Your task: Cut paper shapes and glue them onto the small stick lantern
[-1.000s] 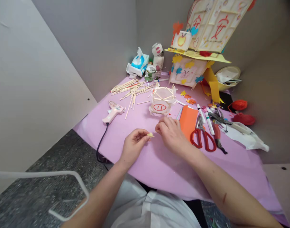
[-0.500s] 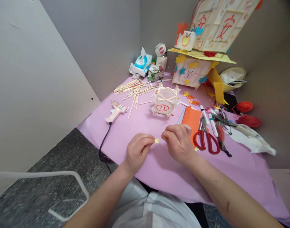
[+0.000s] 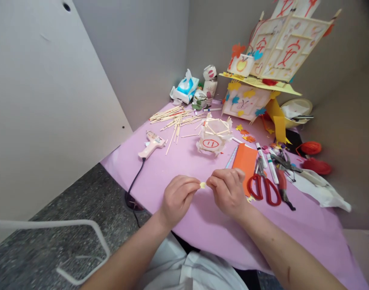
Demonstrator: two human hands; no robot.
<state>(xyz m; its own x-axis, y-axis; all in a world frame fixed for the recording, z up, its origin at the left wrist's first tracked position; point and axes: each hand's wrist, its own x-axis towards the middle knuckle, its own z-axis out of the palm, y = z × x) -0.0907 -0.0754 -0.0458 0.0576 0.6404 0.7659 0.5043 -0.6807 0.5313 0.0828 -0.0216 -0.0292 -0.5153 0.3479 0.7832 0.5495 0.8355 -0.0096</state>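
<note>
A small pale yellow piece of paper [image 3: 203,185] is held up above the purple tablecloth, between my two hands. My left hand [image 3: 178,198] is closed, pinching its left end between thumb and fingers. At its right edge is my right hand [image 3: 228,190], with thumb and forefinger pinched together and the other fingers curled. Beyond the hands stands a small stick-and-paper lantern frame [image 3: 215,137] with a red oval drawn on it. Red-handled scissors [image 3: 264,187] lie right of my right hand, partly over an orange paper sheet [image 3: 244,159].
A pink glue gun [image 3: 151,145] with a black cord lies at left. Loose wooden sticks [image 3: 176,121], a tissue pack [image 3: 186,88] and a large decorated paper lantern [image 3: 262,68] are farther back. Markers [image 3: 272,169], pliers [image 3: 283,185] and red yarn [image 3: 316,165] are at right.
My right fingertips have come up against the yellow paper, closing the gap seen earlier. My left hand keeps its pinch. The whole view has shifted slightly.
</note>
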